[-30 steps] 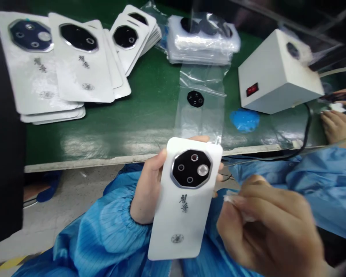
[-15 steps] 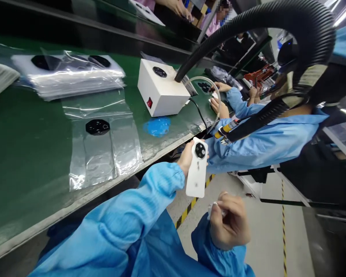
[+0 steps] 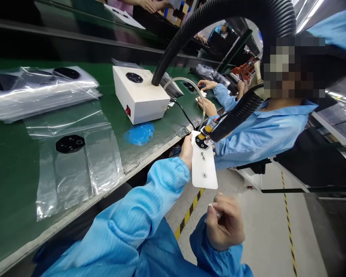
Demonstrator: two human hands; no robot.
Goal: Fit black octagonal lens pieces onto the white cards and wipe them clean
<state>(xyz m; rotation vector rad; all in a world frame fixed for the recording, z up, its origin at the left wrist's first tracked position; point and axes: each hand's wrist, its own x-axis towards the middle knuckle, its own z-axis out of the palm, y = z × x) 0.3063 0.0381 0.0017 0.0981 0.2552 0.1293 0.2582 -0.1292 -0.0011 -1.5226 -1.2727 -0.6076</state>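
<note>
Holding anything in the left hand [image 3: 187, 151]?

Yes, a white backing card [image 3: 204, 166], gripped near its top end with the fingers wrapped around its edge. An octagonal black camera lens [image 3: 202, 142] sits on the card.

And where's the card?

In the air, just past the edge of the green workbench [image 3: 8, 192], above the floor's yellow-and-black tape [image 3: 187, 216]. A co-worker's yellow-handled tool [image 3: 210, 126] appears right beside the lens, though I can't tell whether they touch.

What about the right hand [image 3: 225, 223]?

It's lower down, apart from the card, with the thumb and forefinger pinched on a small white wipe [image 3: 211, 206] and the other fingers curled in.

What's on the bench nearby?

A white box [image 3: 138, 96] with a red rocker switch [image 3: 128, 111] and a black corrugated hose [image 3: 173, 50], a blue blob [image 3: 139, 134], and a clear plastic bag [image 3: 70, 181] with a black octagonal piece [image 3: 70, 144] on it.

Anyone else there?

Yes, a co-worker in a blue sleeve [image 3: 262, 134], with both hands [image 3: 207, 105] at the bench.
</note>
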